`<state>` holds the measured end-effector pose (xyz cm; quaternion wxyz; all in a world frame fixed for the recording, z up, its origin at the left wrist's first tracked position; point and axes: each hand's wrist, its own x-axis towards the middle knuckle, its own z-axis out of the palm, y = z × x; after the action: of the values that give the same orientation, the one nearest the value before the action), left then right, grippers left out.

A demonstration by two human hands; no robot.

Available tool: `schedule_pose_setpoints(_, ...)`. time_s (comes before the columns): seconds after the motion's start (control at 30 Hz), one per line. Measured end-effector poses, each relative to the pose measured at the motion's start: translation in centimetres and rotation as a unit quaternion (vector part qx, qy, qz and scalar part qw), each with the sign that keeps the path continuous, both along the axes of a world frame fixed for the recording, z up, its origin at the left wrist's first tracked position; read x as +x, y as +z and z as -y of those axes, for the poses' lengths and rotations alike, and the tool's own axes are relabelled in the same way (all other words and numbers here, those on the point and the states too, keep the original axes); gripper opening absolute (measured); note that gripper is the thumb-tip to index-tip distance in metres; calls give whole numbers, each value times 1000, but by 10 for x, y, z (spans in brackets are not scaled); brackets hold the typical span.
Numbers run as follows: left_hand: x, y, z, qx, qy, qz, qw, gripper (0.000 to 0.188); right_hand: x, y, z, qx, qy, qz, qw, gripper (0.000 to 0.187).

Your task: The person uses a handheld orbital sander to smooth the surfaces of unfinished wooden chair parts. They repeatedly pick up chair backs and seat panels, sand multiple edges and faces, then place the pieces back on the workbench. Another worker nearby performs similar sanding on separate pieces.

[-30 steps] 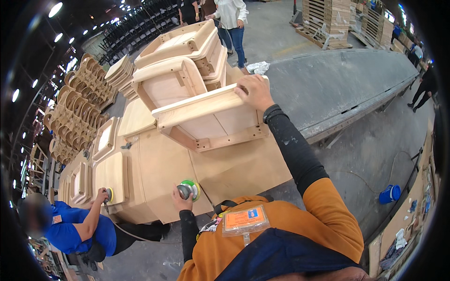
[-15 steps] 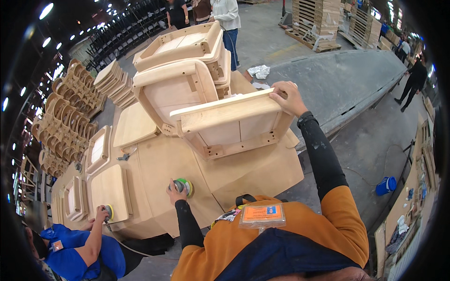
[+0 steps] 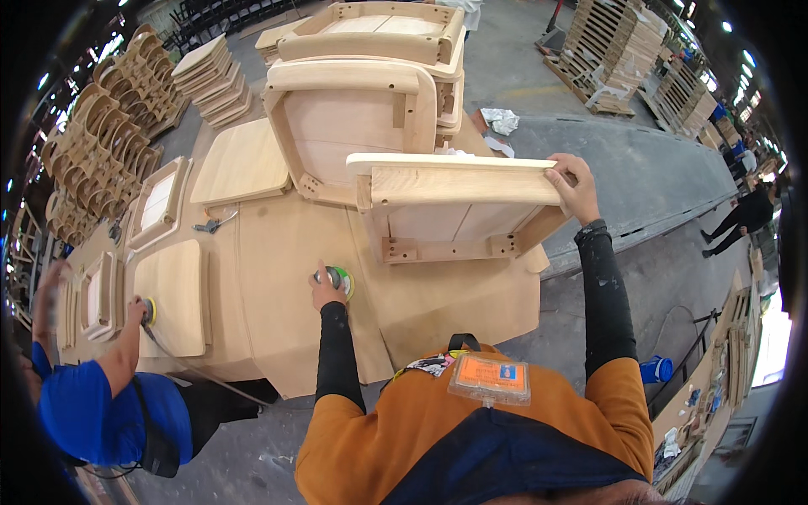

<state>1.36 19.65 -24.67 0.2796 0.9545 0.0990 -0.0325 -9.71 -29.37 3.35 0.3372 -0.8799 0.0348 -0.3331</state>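
My left hand is closed round a palm sander with a green pad edge, down on the brown covered worktable. At the right, my right hand grips the upper corner of a pale wooden seat frame. The frame stands tilted up on its edge, its recessed underside with screw holes facing me. Just behind it, another wooden seat frame leans against a stack of seat frames.
To my left a co-worker in blue holds a yellow-edged sander at a wooden panel. A small tool lies mid-table. Farther off are stacked panels, curved wooden parts, a grey table and pallets.
My view has shifted, so the table appears lower-left and turned. Both my hands keep their holds on the sander and the seat frame. The co-worker's other arm is now raised.
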Motion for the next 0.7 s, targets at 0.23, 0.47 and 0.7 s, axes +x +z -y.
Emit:
schedule_pose_setpoints(0.23,-5,99,42,-28,-87,435,896,63,10,3,-2,-94,3,34,995,15)
schedule_pose_setpoints(0.47,-32,232,168,-16,-342,536,772,48,8,7,-9,-105,1,73,992,15)
schedule_pose_setpoints(0.7,-35,224,168,92,-244,500,826,64,-9,2,-8,-115,2,112,987,14)
